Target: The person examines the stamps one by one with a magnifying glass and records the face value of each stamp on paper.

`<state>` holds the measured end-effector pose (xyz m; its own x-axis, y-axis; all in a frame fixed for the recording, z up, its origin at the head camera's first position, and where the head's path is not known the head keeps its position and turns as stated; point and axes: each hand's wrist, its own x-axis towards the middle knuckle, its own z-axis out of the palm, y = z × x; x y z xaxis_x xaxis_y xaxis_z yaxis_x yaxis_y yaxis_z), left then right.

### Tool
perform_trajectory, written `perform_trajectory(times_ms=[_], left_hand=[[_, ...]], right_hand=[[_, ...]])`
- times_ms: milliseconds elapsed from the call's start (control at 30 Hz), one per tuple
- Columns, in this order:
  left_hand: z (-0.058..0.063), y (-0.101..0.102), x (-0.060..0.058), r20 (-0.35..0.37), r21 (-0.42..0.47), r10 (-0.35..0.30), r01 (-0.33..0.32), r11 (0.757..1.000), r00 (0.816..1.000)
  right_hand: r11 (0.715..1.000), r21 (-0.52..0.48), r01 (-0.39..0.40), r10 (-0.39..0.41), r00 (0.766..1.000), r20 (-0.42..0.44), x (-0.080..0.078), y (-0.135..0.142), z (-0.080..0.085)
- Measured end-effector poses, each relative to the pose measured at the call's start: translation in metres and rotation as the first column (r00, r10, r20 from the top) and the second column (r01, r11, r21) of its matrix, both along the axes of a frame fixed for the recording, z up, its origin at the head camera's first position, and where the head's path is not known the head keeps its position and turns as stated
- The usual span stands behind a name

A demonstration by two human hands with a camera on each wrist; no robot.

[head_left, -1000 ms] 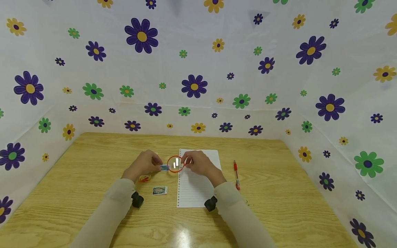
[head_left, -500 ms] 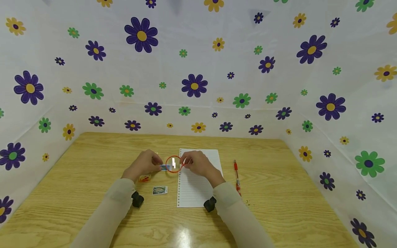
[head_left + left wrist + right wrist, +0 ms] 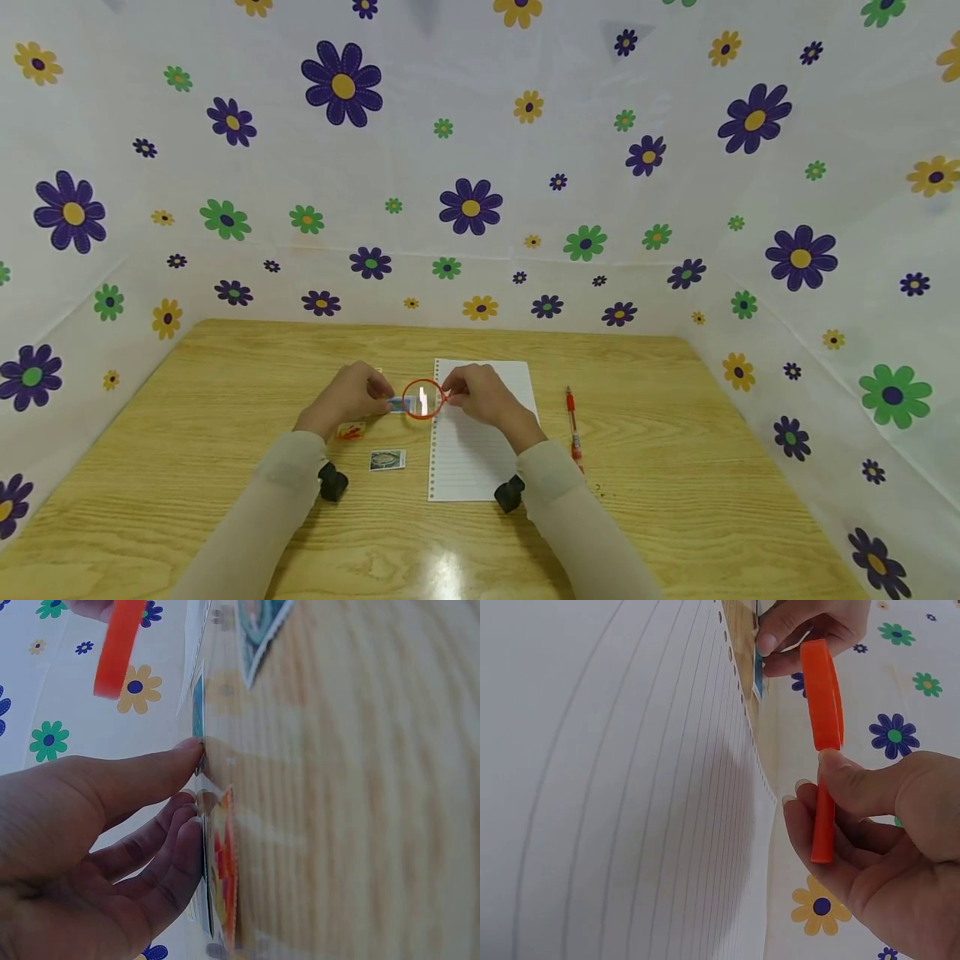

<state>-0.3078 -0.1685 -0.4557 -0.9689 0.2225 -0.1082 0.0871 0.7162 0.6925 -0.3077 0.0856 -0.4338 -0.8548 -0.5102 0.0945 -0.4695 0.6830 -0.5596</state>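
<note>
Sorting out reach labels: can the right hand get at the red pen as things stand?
Probably, once emptied: the red pen lies beside the lined paper with nothing on top, but the right hand grips a red magnifying glass.

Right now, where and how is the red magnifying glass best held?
Probably by its handle, coming from the right with the right hand: it juts straight out from the round rim toward that side, slim enough for thumb and fingers to close on. Gripping the rim would likely block the lens.

Magnifying glass (image 3: 423, 399) shifted slightly, glare streaks (image 3: 423, 402) joined
</note>
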Motion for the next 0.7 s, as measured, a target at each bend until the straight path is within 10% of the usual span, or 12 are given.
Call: perform_trajectory(times_ms=[700], left_hand=[[-0.0004,-0.0005,-0.0012,0.002,-0.013,-0.005,0.006,1.0,1.0]], right_hand=[[0.999,0.04,0.004,-0.003,1.0,-0.03,0.0005,-0.0036,-0.0034]])
